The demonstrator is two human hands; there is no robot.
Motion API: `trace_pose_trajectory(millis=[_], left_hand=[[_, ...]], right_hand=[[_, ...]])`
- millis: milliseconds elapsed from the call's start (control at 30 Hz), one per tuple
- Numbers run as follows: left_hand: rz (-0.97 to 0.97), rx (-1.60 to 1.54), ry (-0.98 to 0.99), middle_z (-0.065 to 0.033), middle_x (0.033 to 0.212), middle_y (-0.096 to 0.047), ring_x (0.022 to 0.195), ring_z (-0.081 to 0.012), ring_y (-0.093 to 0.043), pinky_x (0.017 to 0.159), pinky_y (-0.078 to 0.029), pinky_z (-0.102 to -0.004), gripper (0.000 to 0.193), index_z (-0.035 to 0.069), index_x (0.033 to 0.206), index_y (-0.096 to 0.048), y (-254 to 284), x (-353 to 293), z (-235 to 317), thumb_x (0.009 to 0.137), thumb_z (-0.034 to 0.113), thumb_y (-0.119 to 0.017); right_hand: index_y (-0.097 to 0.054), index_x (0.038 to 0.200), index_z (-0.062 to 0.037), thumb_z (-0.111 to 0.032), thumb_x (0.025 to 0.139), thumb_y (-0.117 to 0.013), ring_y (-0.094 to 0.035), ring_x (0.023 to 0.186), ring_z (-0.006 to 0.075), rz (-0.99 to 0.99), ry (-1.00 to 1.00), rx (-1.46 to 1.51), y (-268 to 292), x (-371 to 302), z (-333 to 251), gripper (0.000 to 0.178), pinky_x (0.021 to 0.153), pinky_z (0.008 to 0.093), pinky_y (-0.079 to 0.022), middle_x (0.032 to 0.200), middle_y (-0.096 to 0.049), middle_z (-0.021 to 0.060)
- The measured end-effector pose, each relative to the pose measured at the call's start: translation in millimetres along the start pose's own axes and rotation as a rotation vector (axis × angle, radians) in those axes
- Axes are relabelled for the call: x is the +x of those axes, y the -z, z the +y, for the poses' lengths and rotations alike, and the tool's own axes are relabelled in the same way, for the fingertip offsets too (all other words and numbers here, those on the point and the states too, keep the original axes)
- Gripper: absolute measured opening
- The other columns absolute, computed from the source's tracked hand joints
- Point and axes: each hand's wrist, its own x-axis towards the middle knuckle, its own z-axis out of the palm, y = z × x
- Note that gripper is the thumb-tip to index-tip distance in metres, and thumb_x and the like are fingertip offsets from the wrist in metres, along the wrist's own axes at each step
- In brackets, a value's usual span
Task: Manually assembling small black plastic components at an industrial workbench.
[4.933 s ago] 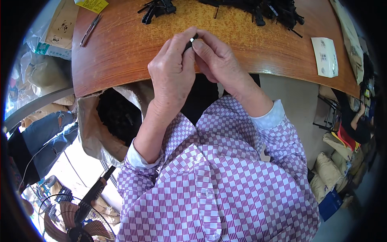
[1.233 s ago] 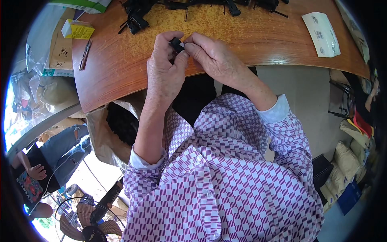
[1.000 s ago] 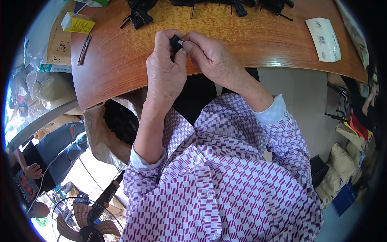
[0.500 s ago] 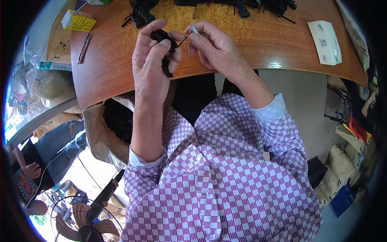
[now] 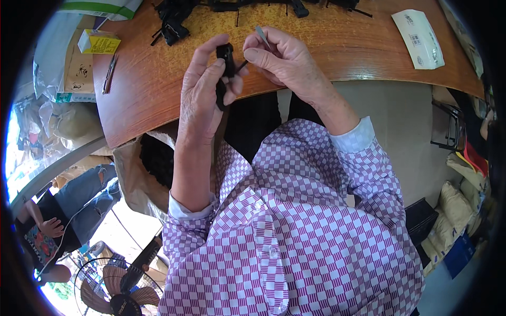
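Observation:
Above the table's near edge, my left hand [image 5: 197,100] is closed around a small black plastic part [image 5: 225,58]. A thin dark stem sticks out of that part toward my right hand. My right hand [image 5: 295,60] pinches a slim, pale grey blade-like piece [image 5: 262,37] between thumb and fingers, its tip pointing up. The two hands are close together, the stem's end almost at my right fingertips; whether it touches them I cannot tell. My left fingers hide the lower middle of the black part.
Several black plastic parts [image 5: 174,21] lie along the table's far side. A white packet [image 5: 418,39] is at right; a yellow-and-white box [image 5: 99,42] and a pen-like tool [image 5: 109,75] at left. Below stand an open sack [image 5: 130,171] of black pieces and a fan [image 5: 118,295]. Another person sits at left.
The black part in my left hand has turned more upright. My right hand has tilted, showing more of the grey piece. The view has shifted slightly, so the table's objects appear higher.

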Motion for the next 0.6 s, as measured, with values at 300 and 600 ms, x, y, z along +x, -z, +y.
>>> trace_pose_trajectory(millis=[300, 600], left_hand=[[-0.238, -0.155, 0.065, -0.0092, 0.082, -0.059, 0.056, -0.0075, -0.05, 0.045, -0.034, -0.0154, 0.036, 0.002, 0.13, -0.043, 3.6, -9.2, -3.7, 0.096, 0.014, -0.046], [-0.009, 0.29, -0.161, -0.0098, 0.101, -0.062, 0.085, -0.0132, -0.062, 0.071, -0.05, -0.023, 0.038, 0.001, 0.129, -0.045, 8.7, -23.8, -4.8, 0.092, 0.002, -0.053]], right_hand=[[-0.059, 0.106, -0.004, -0.024, 0.09, -0.062, -0.042, 0.051, -0.0025, -0.225, -0.252, 0.22, 2.3, 1.3, -15.2, 0.025, 0.04, 0.0136, -0.026, 0.064, -0.052, -0.0063], [-0.06, 0.102, -0.0018, -0.026, 0.091, -0.062, -0.052, 0.071, 0.0012, -0.161, -0.132, -0.169, -21.1, 6.1, -1.5, 0.026, 0.063, 0.0171, -0.045, 0.078, -0.056, -0.0049]])
